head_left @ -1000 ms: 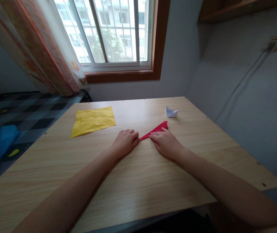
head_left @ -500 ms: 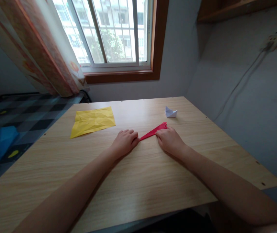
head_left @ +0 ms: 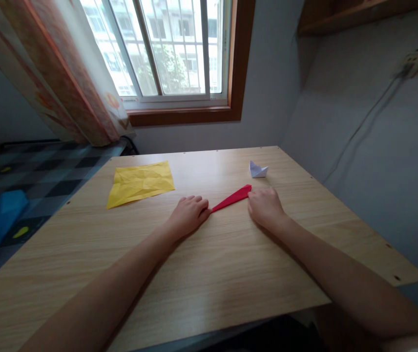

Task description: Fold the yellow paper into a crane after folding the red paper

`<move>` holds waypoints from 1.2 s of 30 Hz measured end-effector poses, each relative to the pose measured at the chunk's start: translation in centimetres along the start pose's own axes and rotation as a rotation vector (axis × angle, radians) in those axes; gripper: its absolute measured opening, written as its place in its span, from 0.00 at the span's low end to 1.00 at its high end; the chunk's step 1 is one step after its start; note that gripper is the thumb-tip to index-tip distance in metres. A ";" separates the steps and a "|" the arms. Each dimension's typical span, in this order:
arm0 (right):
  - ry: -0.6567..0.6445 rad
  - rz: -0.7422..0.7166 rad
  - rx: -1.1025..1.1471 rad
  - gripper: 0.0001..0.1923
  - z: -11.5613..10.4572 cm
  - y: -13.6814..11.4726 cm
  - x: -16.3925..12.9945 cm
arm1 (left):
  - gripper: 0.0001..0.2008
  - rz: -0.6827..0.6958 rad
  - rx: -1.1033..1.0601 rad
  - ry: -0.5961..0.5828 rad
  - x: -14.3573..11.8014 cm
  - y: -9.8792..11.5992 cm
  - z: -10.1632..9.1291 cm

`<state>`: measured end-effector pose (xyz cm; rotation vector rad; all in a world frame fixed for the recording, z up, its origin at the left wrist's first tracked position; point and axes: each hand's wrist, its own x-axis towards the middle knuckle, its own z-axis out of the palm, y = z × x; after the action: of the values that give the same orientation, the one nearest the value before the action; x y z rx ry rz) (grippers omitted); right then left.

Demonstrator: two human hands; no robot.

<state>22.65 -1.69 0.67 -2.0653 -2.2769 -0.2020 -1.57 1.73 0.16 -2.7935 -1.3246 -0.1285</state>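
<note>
A folded red paper (head_left: 232,198) lies flat as a narrow pointed strip in the middle of the wooden table (head_left: 209,274). My left hand (head_left: 188,214) rests palm down with its fingertips pressing the strip's near left tip. My right hand (head_left: 266,206) presses with loosely curled fingers on the strip's far right end, next to its wider corner. Neither hand lifts the paper; both pin it to the table.
A creased yellow paper sheet (head_left: 140,183) lies flat at the left back of the table. A small white folded paper boat (head_left: 258,169) stands at the right back. Behind the table are a window and curtain; a wall runs along the right.
My right hand has slid along the red paper from its middle to its far right end, flattening it into a narrower strip. My left hand has stayed on the left tip.
</note>
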 end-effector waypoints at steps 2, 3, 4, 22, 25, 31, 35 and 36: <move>0.087 -0.007 0.005 0.19 0.4 -0.1 -0.1 | 0.14 0.004 -0.006 0.010 0.0 0.0 0.1; 0.131 -0.038 0.020 0.21 0.5 -0.2 -0.1 | 0.14 0.006 -0.009 0.015 0.0 0.0 0.1; 0.165 -0.083 0.043 0.23 0.7 -0.3 -0.1 | 0.14 0.009 -0.011 0.021 0.0 0.0 0.2; 0.087 -0.453 0.300 0.18 1.8 -0.3 0.3 | 0.07 0.008 -0.267 0.028 -0.2 -0.9 0.1; 0.062 -0.448 0.310 0.19 1.7 -0.2 0.3 | 0.08 0.033 -0.414 -0.052 -0.4 -1.7 -0.8; 0.031 -0.445 0.323 0.20 1.7 -0.2 0.5 | 0.14 0.074 -0.568 -0.135 -0.6 -2.9 -1.6; 0.034 -0.447 0.322 0.19 1.7 -0.2 0.5 | 0.14 0.074 -0.599 -0.153 -0.5 -3.1 -1.4; 0.037 -0.448 0.322 0.19 1.7 -0.2 0.5 | 0.14 0.076 -0.604 -0.153 -0.5 -3.2 -1.4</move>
<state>22.50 -0.95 -0.95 -1.3770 -2.5172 0.1022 -4.43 3.24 1.52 -3.4073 -1.3964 -0.3761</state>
